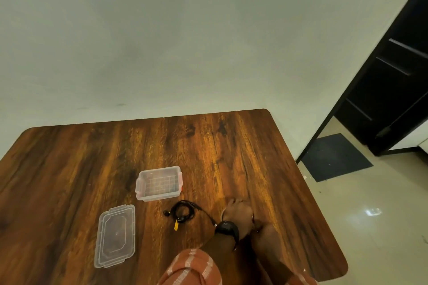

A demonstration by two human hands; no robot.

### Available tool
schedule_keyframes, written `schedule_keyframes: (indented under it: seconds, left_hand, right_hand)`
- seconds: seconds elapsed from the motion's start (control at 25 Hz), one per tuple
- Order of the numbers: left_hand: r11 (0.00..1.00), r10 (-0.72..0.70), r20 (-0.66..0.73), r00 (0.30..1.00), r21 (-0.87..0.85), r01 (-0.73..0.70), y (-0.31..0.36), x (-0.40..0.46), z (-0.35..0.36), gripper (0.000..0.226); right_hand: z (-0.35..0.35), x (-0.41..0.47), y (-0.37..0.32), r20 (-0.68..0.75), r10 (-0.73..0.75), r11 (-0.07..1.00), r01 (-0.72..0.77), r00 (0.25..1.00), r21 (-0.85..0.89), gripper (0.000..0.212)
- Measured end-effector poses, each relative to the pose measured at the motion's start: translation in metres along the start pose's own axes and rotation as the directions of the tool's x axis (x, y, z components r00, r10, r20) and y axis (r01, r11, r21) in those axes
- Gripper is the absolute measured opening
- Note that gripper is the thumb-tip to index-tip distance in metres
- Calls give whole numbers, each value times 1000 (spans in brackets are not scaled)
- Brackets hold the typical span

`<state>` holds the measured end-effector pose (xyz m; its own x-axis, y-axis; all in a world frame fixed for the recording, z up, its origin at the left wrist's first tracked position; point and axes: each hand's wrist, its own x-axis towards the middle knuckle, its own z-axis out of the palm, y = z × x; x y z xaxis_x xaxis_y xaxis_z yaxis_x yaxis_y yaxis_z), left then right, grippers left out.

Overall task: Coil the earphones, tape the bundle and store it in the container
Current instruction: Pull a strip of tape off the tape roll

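Note:
Black earphones lie loosely coiled on the wooden table, with a small yellow piece at the coil's near side. One strand of cable trails right toward my left wrist. The clear container stands open just beyond the coil, and its clear lid lies flat to the near left. My left hand, with a black watch on the wrist, is curled over something to the right of the coil. My right hand presses against it from the near side. What the hands hold is hidden; only a thin pale curved edge shows.
The table's right edge runs close beside my hands, with tiled floor and a dark mat beyond. A pale wall stands behind the table, and a black door frame is at the far right.

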<state>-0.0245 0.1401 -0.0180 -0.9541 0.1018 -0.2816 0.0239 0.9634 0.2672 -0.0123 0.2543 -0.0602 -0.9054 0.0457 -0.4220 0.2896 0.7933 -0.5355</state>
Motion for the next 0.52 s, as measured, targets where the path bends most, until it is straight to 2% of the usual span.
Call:
schedule_keyframes:
  seconds: [0.12, 0.2, 0.28, 0.36, 0.52]
  left_hand:
    - [908, -155, -143, 977, -410, 84, -26, -12, -40, 25]
    - [784, -300, -199, 933, -608, 122, -50, -17, -81, 22]
    - [706, -391, -262, 882, -700, 104, -77, -23, -123, 20]
    - [685, -421, -344, 839, -728, 46, -102, -30, -165, 16]
    - [652, -473, -471, 745, -756, -64, -141, -56, -239, 4]
  right_hand:
    - [-4, 1, -19, 110, 144, 929, -172, 983, 327, 7]
    - [-3, 6, -48, 131, 108, 851, -160, 985, 501, 19]
    - [-11, 11, -95, 131, 23, 713, -108, 991, 693, 22]
    - [-34, 14, -149, 136, -77, 616, -60, 988, 785, 23]
    - [-84, 5, -249, -16, -336, 589, 223, 942, 777, 28]
